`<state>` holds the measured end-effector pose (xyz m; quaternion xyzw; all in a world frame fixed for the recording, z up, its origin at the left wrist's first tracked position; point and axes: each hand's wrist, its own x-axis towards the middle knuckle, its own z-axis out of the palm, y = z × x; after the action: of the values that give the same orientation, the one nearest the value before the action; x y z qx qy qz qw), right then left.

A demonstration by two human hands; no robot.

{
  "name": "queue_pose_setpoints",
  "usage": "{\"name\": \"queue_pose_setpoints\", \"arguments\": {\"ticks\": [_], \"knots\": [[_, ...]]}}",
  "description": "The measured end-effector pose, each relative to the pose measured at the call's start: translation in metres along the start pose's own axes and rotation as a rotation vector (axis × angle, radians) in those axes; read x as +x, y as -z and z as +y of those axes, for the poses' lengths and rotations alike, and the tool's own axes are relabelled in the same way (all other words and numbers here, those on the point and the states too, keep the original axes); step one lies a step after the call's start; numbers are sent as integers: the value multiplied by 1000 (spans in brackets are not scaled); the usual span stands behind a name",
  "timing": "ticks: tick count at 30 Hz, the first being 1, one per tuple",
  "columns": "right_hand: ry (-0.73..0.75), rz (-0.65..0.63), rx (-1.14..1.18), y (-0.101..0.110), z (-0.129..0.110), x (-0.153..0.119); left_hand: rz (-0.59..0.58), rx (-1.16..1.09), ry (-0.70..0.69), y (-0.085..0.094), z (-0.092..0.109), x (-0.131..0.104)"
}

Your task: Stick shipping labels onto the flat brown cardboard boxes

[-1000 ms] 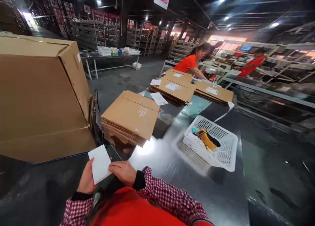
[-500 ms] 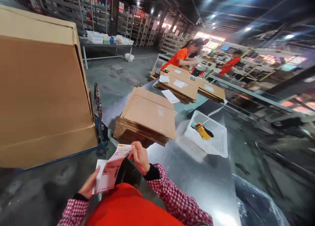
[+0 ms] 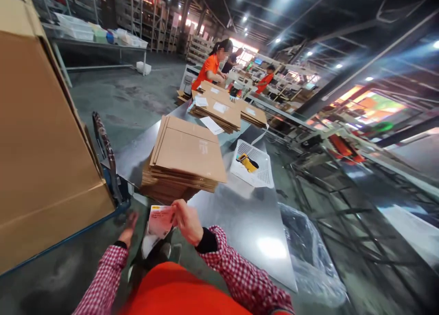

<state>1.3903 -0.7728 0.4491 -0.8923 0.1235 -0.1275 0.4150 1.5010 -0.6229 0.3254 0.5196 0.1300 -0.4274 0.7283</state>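
Note:
My right hand (image 3: 187,222) pinches the top right corner of a printed shipping label sheet (image 3: 159,221), which hangs in front of my body. A white part of the sheet folds away at its lower end. Apart from the paper, to its left, my left hand (image 3: 128,228) is held out with its fingers stretched and nothing in them; it is slightly blurred. Just beyond the label, a stack of flat cardboard boxes (image 3: 190,152) sits on the metal table (image 3: 240,223).
A white plastic basket (image 3: 262,168) with a yellow-and-black handheld device (image 3: 249,163) stands right of the stack. More flat cardboard (image 3: 219,114) with papers lies behind. At left is a large carton (image 3: 48,136) on a cart. Clear plastic (image 3: 312,255) hangs beside the table; people in orange work farther off.
My left hand has let go of the label sheet and moved off to its left. My right hand still holds the sheet. The view has turned to the right.

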Motion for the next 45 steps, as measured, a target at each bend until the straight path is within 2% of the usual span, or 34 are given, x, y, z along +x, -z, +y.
{"name": "queue_pose_setpoints", "arguments": {"ticks": [3,5,6,8,10,13,15,18,21,24,28,33,36,40,45], "knots": [[26,10,12,11,-4,13,-185,98,-89,-13,27,-23],[67,17,20,26,-12,22,-284,253,-231,-26,40,-41],[98,18,29,35,-17,27,-271,343,-347,-33,45,-48],[168,-6,67,57,-29,35,-144,476,-598,-46,54,-59],[223,-62,132,80,-42,42,-45,530,-736,-59,63,-65],[259,-146,274,112,-55,53,-164,639,-712,-79,77,-74],[268,-153,381,130,-58,63,-234,684,-675,-95,84,-82],[234,-113,464,152,-55,84,-221,677,-624,-118,88,-94],[203,-84,431,168,-46,105,-176,641,-568,-137,86,-100],[196,-104,438,174,-36,121,-128,586,-561,-149,81,-98],[154,-116,535,173,-25,137,-121,532,-566,-156,82,-90],[127,-62,572,168,-18,155,-143,494,-535,-156,94,-71],[130,-34,527,165,-27,163,-147,464,-515,-154,104,-62],[87,25,481,159,-40,170,-193,401,-610,-150,117,-52],[50,63,495,149,-29,194,-129,404,-722,-142,129,-27]]}}
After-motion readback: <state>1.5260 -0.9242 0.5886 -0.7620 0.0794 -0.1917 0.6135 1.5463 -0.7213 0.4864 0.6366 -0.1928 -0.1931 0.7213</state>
